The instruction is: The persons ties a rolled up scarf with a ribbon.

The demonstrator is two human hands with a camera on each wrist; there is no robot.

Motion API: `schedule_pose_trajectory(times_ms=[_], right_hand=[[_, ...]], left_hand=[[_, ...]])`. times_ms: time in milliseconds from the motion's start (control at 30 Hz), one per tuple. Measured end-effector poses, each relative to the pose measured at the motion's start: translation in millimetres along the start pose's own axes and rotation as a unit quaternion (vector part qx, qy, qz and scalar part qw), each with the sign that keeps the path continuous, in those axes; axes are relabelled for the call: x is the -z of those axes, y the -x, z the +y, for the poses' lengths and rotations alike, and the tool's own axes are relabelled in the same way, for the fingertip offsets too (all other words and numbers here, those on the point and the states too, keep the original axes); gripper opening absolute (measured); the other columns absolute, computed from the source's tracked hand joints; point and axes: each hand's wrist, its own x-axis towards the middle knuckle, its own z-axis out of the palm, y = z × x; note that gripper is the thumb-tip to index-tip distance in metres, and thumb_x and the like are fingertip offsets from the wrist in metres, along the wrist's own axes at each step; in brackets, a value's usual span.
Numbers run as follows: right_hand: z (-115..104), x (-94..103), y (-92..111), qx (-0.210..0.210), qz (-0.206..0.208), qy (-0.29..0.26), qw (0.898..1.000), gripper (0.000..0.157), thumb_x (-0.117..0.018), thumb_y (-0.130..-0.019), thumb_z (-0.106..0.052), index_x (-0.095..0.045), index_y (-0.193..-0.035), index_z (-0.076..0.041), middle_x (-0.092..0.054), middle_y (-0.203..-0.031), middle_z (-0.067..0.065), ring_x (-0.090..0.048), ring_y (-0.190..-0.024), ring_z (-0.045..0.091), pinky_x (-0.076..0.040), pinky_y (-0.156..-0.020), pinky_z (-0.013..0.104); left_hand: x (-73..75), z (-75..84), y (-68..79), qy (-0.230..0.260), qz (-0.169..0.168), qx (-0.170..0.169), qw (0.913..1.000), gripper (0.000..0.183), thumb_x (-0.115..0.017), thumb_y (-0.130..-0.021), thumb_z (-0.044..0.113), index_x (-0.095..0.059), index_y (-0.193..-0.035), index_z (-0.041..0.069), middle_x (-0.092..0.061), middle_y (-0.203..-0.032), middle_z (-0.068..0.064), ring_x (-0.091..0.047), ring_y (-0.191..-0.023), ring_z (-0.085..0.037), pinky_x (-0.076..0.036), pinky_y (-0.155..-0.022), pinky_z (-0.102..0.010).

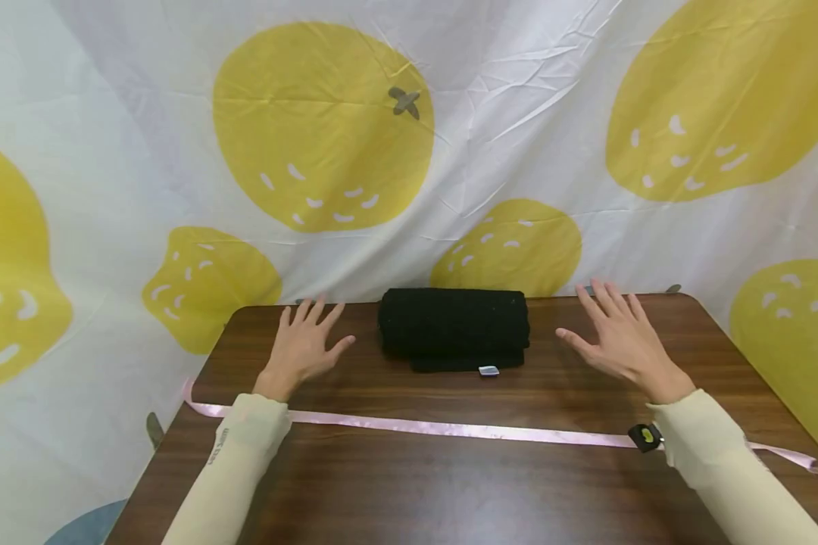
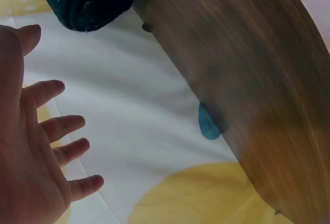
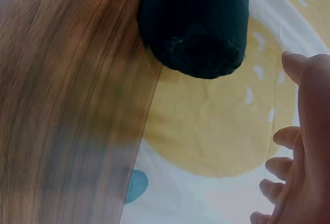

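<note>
holding left hand [image 1: 304, 346] and right hand [image 1: 625, 342] splayed, gripping nothing, flanking black roll [image 1: 454, 322] at frame centre. maybe risking unrolling from front flap [image 1: 457, 361] lying unpinned. risking drop past far edge of table [image 1: 395, 492] if nudging forward, or snagging pink ribbon [image 1: 463, 431], lower frame, by dragging sleeves [image 1: 705, 435].

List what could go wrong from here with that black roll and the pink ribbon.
The black roll sits by the far edge of the table, so a backward nudge from the left hand or right hand might tip it off.

Its loose flap lies out in front; a forward roll could unwind it.

Both sleeves cross over the pink ribbon, so one may drag it askew.
</note>
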Motion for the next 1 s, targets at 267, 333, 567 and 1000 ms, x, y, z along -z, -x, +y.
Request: schedule_pose_trajectory(times_ms=[267, 333, 567, 1000], right_hand=[[-14.8, -5.1, -7.8, 0.023, -0.002, 0.007, 1.000, 0.089, -0.059, -0.091, -0.059, -0.030, -0.154, -0.002, -0.025, -0.158, 0.027, -0.020, -0.145, 0.046, -0.012, -0.115, 0.064], [-18.5, -6.2, -9.5, 0.031, 0.000, 0.008, 0.999, 0.089, -0.059, -0.091, -0.059, -0.032, -0.153, -0.001, -0.026, -0.158, 0.027, -0.022, -0.145, 0.046, -0.014, -0.115, 0.064], [-28.8, -10.3, -15.6, 0.053, 0.000, 0.016, 0.998, 0.091, -0.060, -0.090, -0.060, -0.030, -0.154, -0.002, -0.026, -0.158, 0.026, -0.024, -0.144, 0.046, -0.016, -0.114, 0.065], [-47.9, -16.5, -27.1, 0.074, -0.024, 0.005, 0.997, 0.092, -0.060, -0.090, -0.060, -0.027, -0.155, -0.004, -0.023, -0.160, 0.024, -0.019, -0.147, 0.043, -0.013, -0.116, 0.063]], left_hand=[[-0.1, 11.2, -5.8, -0.005, 0.005, -0.018, 0.9998, 0.071, -0.047, -0.097, 0.060, -0.033, -0.155, 0.023, -0.033, -0.158, -0.016, -0.025, -0.146, -0.037, -0.016, -0.116, -0.063], [0.4, 14.2, -7.6, -0.002, 0.006, -0.021, 0.9998, 0.071, -0.048, -0.097, 0.060, -0.033, -0.155, 0.023, -0.033, -0.158, -0.016, -0.026, -0.146, -0.038, -0.017, -0.115, -0.063], [-0.5, 22.4, -12.3, -0.013, 0.007, -0.032, 0.9994, 0.072, -0.049, -0.096, 0.061, -0.034, -0.155, 0.023, -0.036, -0.156, -0.015, -0.028, -0.145, -0.036, -0.019, -0.115, -0.062], [-3.3, 34.6, -19.2, -0.009, -0.004, -0.043, 0.9990, 0.073, -0.047, -0.096, 0.063, -0.030, -0.156, 0.026, -0.033, -0.157, -0.014, -0.027, -0.145, -0.036, -0.020, -0.115, -0.062]])
